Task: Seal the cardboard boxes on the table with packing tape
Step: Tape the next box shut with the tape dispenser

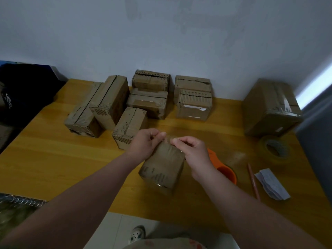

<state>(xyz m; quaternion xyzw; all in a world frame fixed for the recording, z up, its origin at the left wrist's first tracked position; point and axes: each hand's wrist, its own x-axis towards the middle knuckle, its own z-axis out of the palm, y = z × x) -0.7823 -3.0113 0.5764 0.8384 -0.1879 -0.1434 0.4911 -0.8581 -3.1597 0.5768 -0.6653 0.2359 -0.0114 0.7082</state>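
A small cardboard box (162, 168) stands near the front middle of the wooden table (53, 155). Clear packing tape (168, 138) stretches over its far top edge. My left hand (145, 142) pinches the tape's left side above the box. My right hand (190, 150) pinches its right side, fingers curled at the box's upper right corner. Behind my right wrist an orange tape dispenser (227, 172) lies partly hidden. A roll of clear tape (275, 149) lies flat at the right.
Several small cardboard boxes (107, 103) sit in a cluster at the back against the wall. A larger taped box (271, 106) stands at the far right. A pencil (253, 182) and folded paper (272, 184) lie at the right front. Dark fabric (23, 92) is at left.
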